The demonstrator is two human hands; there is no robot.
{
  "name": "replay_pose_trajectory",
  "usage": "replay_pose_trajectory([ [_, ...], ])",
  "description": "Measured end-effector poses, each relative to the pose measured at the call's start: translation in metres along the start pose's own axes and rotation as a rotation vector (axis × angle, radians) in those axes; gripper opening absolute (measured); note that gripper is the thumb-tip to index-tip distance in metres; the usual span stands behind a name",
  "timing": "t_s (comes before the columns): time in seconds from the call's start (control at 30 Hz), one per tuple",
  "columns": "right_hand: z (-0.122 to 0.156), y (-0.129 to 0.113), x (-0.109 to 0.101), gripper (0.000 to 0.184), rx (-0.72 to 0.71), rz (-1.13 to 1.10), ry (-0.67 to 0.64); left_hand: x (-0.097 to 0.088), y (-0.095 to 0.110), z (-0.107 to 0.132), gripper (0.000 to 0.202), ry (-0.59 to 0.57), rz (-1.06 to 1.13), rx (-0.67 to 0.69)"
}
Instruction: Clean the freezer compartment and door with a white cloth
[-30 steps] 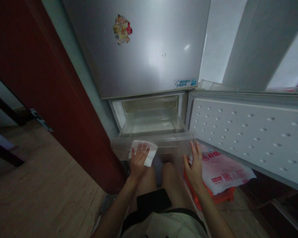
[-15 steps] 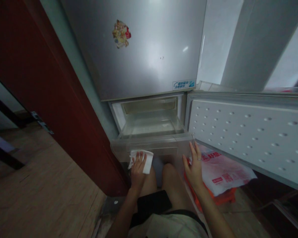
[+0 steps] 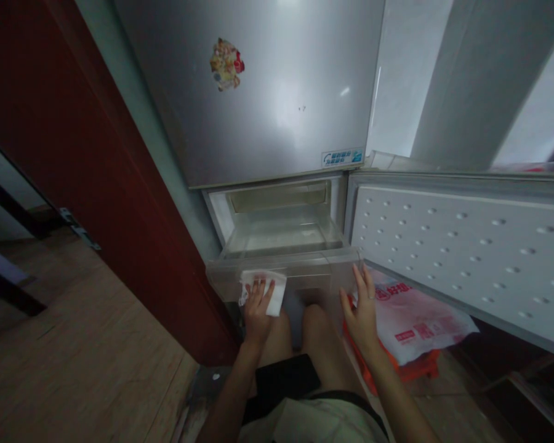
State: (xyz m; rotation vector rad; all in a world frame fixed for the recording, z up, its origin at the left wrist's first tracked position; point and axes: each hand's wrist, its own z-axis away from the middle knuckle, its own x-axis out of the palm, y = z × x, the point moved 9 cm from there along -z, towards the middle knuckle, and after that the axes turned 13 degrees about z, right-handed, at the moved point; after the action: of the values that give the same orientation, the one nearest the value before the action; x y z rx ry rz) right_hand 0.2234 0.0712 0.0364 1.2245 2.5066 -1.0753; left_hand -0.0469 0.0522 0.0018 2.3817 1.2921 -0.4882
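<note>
A clear plastic freezer drawer is pulled out of the fridge's lower compartment, and its inside looks bare. Against the left part of its front panel, my left hand presses a folded white cloth, with the fingers laid over it. My right hand touches the right end of the drawer front. Its thumb and fingers are stretched and apart at that corner, and the fingertips' exact contact is hard to make out.
The dimpled lower freezer door swings open to the right. Below it, a white and red plastic bag lies on an orange stool. A dark red door stands close on the left. A black phone-like slab rests on my lap.
My left hand and the cloth have shifted slightly upward on the drawer front. The right hand and the drawer stay about where they were.
</note>
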Motion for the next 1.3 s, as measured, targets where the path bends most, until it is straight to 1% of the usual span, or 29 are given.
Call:
replay_pose_trajectory([
  [0.17,0.000,0.001,0.001,0.059,0.004,-0.014,-0.006,0.015,-0.008,0.034,0.056,-0.055,0.069,-0.028],
  [0.27,0.000,0.002,0.001,0.059,-0.001,-0.018,-0.005,0.020,-0.006,0.054,0.061,-0.064,0.114,-0.043],
  [0.33,0.001,0.002,0.002,0.059,-0.001,-0.019,-0.003,0.021,-0.002,0.059,0.064,-0.057,0.147,-0.061],
  [0.43,0.001,0.003,0.001,0.060,0.002,-0.016,0.000,0.016,0.005,0.049,0.063,-0.004,0.179,-0.074],
  [0.57,0.001,0.003,0.000,0.060,-0.005,-0.007,0.006,0.010,0.004,0.019,0.065,0.092,0.157,-0.061],
  [0.67,0.002,0.002,0.001,0.060,-0.007,-0.005,0.005,0.015,-0.001,0.007,0.072,0.123,0.141,-0.052],
  [0.73,0.002,0.002,0.002,0.060,-0.003,-0.003,0.003,0.020,-0.003,0.005,0.077,0.144,0.153,-0.074],
  [0.83,0.003,0.003,0.004,0.060,0.009,0.001,0.000,0.033,0.002,0.004,0.083,0.148,0.191,-0.122],
  [0.93,0.004,0.004,0.004,0.060,0.010,0.004,-0.003,0.051,0.018,-0.001,0.090,0.132,0.233,-0.136],
  [1.0,0.004,0.004,0.004,0.060,0.010,0.005,-0.006,0.065,0.032,-0.007,0.090,0.107,0.241,-0.116],
  [1.07,0.004,0.004,0.004,0.060,0.010,0.008,-0.005,0.081,0.049,-0.014,0.083,0.035,0.224,-0.072],
  [1.13,0.004,0.003,0.004,0.060,0.006,0.010,0.003,0.095,0.064,-0.020,0.074,-0.062,0.188,-0.013],
  [1.2,0.003,0.003,0.003,0.060,0.000,0.008,0.011,0.099,0.074,-0.025,0.064,-0.126,0.151,0.049],
  [1.23,0.003,0.002,0.003,0.060,-0.001,0.006,0.013,0.097,0.076,-0.027,0.060,-0.141,0.137,0.083],
  [1.3,0.003,0.003,0.004,0.060,0.002,0.002,0.009,0.085,0.076,-0.029,0.054,-0.141,0.120,0.159],
])
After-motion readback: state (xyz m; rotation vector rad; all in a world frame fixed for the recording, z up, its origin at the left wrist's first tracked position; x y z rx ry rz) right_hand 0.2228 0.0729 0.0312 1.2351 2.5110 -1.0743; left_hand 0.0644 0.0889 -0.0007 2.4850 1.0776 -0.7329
